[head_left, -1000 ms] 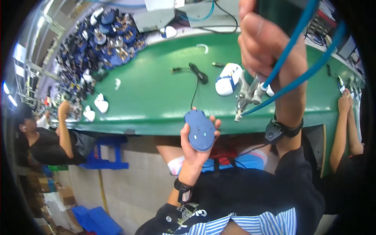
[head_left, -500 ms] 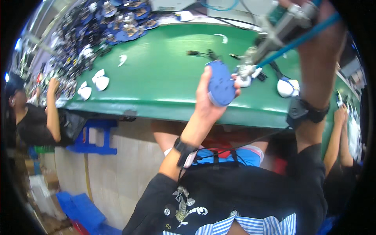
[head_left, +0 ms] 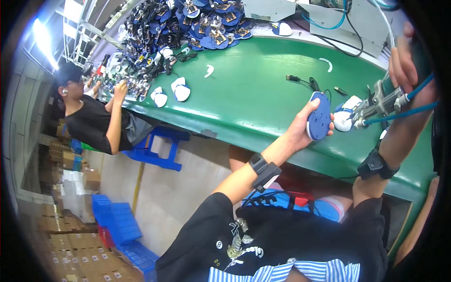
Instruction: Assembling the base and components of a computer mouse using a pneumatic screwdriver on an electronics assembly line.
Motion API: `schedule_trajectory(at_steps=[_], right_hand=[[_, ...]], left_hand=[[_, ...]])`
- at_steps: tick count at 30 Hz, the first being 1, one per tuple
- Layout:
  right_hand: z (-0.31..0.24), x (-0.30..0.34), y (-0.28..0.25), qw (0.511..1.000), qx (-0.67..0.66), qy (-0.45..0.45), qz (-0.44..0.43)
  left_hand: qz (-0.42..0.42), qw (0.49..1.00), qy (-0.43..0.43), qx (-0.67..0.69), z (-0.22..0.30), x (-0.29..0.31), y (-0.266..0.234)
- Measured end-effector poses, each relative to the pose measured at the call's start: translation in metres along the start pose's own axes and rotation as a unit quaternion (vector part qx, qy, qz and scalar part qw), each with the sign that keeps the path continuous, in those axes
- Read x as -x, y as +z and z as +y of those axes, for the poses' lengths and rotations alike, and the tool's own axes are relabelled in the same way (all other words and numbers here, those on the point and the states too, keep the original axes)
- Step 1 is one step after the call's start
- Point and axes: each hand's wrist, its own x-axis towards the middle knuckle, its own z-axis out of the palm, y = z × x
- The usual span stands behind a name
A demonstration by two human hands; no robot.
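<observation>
My left hand [head_left: 297, 128] is closed around a computer mouse [head_left: 319, 117], its flat blue underside facing up. Its thumb lies along the left edge and fingertips show at the right edge. A black cable with a USB plug [head_left: 293, 78] runs onto the bench behind it. My right hand [head_left: 404, 66], partly hidden at the far right, curls over a metal air tool [head_left: 379, 103] with blue hoses. The tool's tip is to the right of the held mouse, in front of a white-and-blue mouse [head_left: 344, 117]; whether they touch I cannot tell.
A large heap of blue mouse parts and cables [head_left: 211, 23] lies on the green bench [head_left: 253, 89] at the back left. Two white mouse shells [head_left: 180, 89] lie nearer. A co-worker [head_left: 96, 113] sits at left by a blue stool [head_left: 159, 148]. Grey equipment boxes [head_left: 340, 28] stand behind.
The scene has shifted rightward in the picture, with more of the left side in view. My left hand still holds the mouse, underside up. More of my right hand's fingers now show.
</observation>
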Motion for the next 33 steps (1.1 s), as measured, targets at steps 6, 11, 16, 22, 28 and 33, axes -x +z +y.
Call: schedule_trajectory(at_steps=[6, 11, 16, 22, 28, 33], right_hand=[[0.021, 0.023, -0.023, 0.950, 0.179, -0.031, 0.254], [0.019, -0.008, 0.006, 0.995, 0.016, -0.080, 0.062], [0.018, 0.009, 0.003, 0.986, 0.090, -0.080, 0.120], [0.019, 0.029, 0.010, 0.967, 0.142, -0.107, 0.181], [0.020, 0.051, 0.015, 0.952, 0.180, -0.115, 0.221], [0.020, 0.059, 0.016, 0.945, 0.200, -0.120, 0.230]], left_hand=[[-0.012, 0.995, -0.039, -0.090, 0.035, -0.040, 0.027], [-0.056, 0.993, -0.042, -0.094, 0.056, -0.050, -0.006], [-0.048, 0.997, -0.041, -0.048, 0.056, -0.049, 0.002], [0.001, 0.996, -0.050, -0.074, 0.052, -0.048, 0.012], [-0.023, 0.984, 0.002, -0.175, 0.056, -0.047, 0.001], [0.024, 0.980, -0.018, -0.198, 0.051, -0.042, -0.003]])
